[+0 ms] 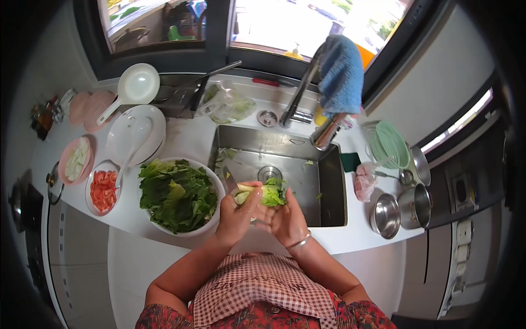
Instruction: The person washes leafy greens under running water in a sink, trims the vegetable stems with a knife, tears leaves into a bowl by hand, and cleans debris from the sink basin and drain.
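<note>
Over the front of the sink, a small lettuce heart (273, 196) with pale stem and bright green leaves lies between both hands. My left hand (234, 219) is closed, with a knife blade (229, 179) sticking up from it; its thumb presses on the lettuce stem. The knife's handle is hidden in the palm. My right hand (289, 220), a bracelet at its wrist, cups the leafy end from the side and below, fingers curled toward the left hand. To the left, a white bowl (218, 185) is heaped with dark green lettuce leaves (178, 194).
Leaf scraps lie in the steel sink (329, 192), below the tap (298, 98) and a blue towel (342, 74). On the left are cut tomatoes (104, 191), a pink bowl (87, 170) and plates (118, 134). Steel pots (386, 216) and a green basket (389, 143) stand right.
</note>
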A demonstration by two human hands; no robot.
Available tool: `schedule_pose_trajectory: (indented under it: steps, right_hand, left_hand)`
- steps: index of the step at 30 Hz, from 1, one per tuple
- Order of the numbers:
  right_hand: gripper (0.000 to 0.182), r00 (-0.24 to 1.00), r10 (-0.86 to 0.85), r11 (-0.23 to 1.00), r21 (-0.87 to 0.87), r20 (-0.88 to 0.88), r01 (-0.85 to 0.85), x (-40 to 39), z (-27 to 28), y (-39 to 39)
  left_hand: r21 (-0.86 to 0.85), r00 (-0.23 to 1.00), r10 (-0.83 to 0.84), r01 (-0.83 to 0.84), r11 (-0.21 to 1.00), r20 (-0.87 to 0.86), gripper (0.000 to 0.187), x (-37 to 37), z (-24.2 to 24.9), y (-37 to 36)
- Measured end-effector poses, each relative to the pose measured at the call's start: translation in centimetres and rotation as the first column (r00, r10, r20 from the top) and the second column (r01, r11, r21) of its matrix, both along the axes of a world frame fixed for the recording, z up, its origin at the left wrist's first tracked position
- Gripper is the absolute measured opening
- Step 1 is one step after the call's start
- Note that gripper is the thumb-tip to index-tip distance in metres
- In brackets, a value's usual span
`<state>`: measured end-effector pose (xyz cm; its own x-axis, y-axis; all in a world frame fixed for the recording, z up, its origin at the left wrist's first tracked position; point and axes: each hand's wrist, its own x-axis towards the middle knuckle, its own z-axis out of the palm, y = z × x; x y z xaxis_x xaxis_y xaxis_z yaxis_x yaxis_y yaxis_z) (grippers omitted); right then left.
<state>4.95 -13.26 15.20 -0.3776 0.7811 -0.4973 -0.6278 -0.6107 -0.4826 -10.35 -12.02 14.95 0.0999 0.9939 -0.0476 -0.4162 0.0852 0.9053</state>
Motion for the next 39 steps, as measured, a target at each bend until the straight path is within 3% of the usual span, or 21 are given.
schedule_pose_trajectory:
  steps: [1,3,5,6,7,8,9,11,12,14,18,19,21,23,27,29,31,33,35,37,39]
  right_hand:
    - [0.051,1.000,0.027,1.000,0.002,0.007,-0.027,1.0,-0.1,-0.5]
    - [0.045,0.800,0.450,0.879,-0.039,0.397,-0.475,2.9,-0.8,-1.3]
    - [0.039,0.617,0.471,0.776,0.036,0.630,-0.629,4.2,0.7,-1.8]
    - [0.039,0.599,0.501,0.751,0.030,0.625,-0.660,4.2,0.5,-1.6]
    - [0.043,0.687,0.152,0.769,0.352,0.710,-0.533,4.1,0.3,-1.5]
    - [0.048,0.729,-0.218,0.653,0.652,0.649,-0.386,3.9,0.2,-1.3]
    - [0.060,0.542,-0.358,0.637,0.623,0.760,-0.454,3.1,2.0,-0.8]
    - [0.066,0.395,-0.510,0.441,0.626,0.764,-0.643,1.2,4.3,0.6]
    - [0.066,0.397,-0.508,0.437,0.625,0.765,-0.647,0.5,3.9,1.0]
    - [0.064,0.603,-0.257,0.388,0.652,0.755,-0.652,-1.1,2.5,1.6]
    - [0.046,0.575,-0.122,0.308,0.582,0.809,-0.753,-4.5,2.1,1.9]
    - [0.046,0.575,-0.120,0.309,0.581,0.809,-0.753,-5.0,1.7,1.9]
    - [0.030,0.657,0.234,0.583,0.437,0.717,-0.685,-5.9,1.4,2.0]
    - [0.027,0.698,0.240,0.633,0.436,0.674,-0.639,-7.0,1.4,2.1]
    - [0.030,0.792,0.315,0.755,0.368,0.523,-0.543,-8.5,2.9,2.7]
    - [0.031,0.817,0.306,0.775,0.370,0.488,-0.512,-9.1,3.7,3.0]
    - [0.029,0.842,0.311,0.829,0.308,0.442,-0.467,-9.2,4.5,3.4]
    - [0.028,0.859,0.294,0.845,0.305,0.420,-0.439,-9.0,4.3,3.7]
    - [0.027,0.892,0.262,0.881,0.285,0.369,-0.377,-8.8,4.4,4.3]
    - [0.026,0.887,0.270,0.882,0.272,0.375,-0.384,-8.7,4.5,4.5]
    - [0.024,0.870,0.257,0.881,0.267,0.422,-0.390,-8.7,4.5,4.6]
  left_hand:
    - [-0.060,0.999,0.026,-0.025,0.998,0.019,0.021,-0.5,0.3,0.3]
    - [-0.072,0.993,0.076,-0.070,0.995,0.090,0.019,-1.7,1.1,0.5]
    - [-0.125,0.995,0.078,-0.070,0.990,0.059,0.020,-2.9,2.1,0.2]
    - [-0.141,0.995,0.072,-0.061,0.988,0.072,0.021,-3.4,1.9,0.0]
    - [-0.149,0.992,0.104,-0.092,0.985,0.070,0.021,-3.9,2.0,-0.3]
    - [-0.165,0.992,0.088,-0.072,0.984,0.091,0.021,-4.3,2.2,-0.6]
    - [-0.180,0.992,0.066,-0.045,0.983,0.112,0.022,-4.5,2.5,-0.9]
    - [-0.201,0.987,0.074,-0.044,0.979,0.143,0.022,-5.0,3.0,-1.4]
    - [-0.227,0.975,0.083,-0.035,0.973,0.207,0.022,-5.2,3.2,-1.7]
    - [-0.251,0.958,0.095,-0.025,0.968,0.271,0.022,-5.8,3.6,-2.3]
    - [-0.228,0.963,0.150,-0.097,0.969,0.226,0.023,-7.8,3.5,-2.8]
    - [-0.220,0.966,0.176,-0.133,0.966,0.188,0.023,-8.4,3.5,-2.9]
    - [-0.220,0.958,0.183,-0.134,0.966,0.219,0.026,-9.3,3.4,-3.2]
    - [-0.177,0.981,0.188,-0.177,0.968,0.051,0.040,-10.2,3.2,-3.8]
    - [-0.192,0.964,0.267,-0.265,0.945,-0.013,0.057,-13.1,3.4,-6.0]
    - [-0.095,0.917,0.205,-0.251,0.963,-0.343,0.068,-15.1,4.1,-7.3]
    - [-0.062,0.887,0.252,-0.297,0.953,-0.386,0.061,-16.8,3.3,-8.1]
    - [0.156,0.699,0.405,-0.394,0.906,-0.589,0.059,-17.8,2.9,-8.1]
    - [0.161,0.692,0.456,-0.450,0.879,-0.559,0.051,-18.3,3.5,-7.6]
    - [0.261,0.460,0.431,-0.388,0.884,-0.776,0.051,-19.2,4.5,-6.8]
    - [0.271,0.421,0.431,-0.388,0.881,-0.798,0.065,-20.3,5.1,-4.9]
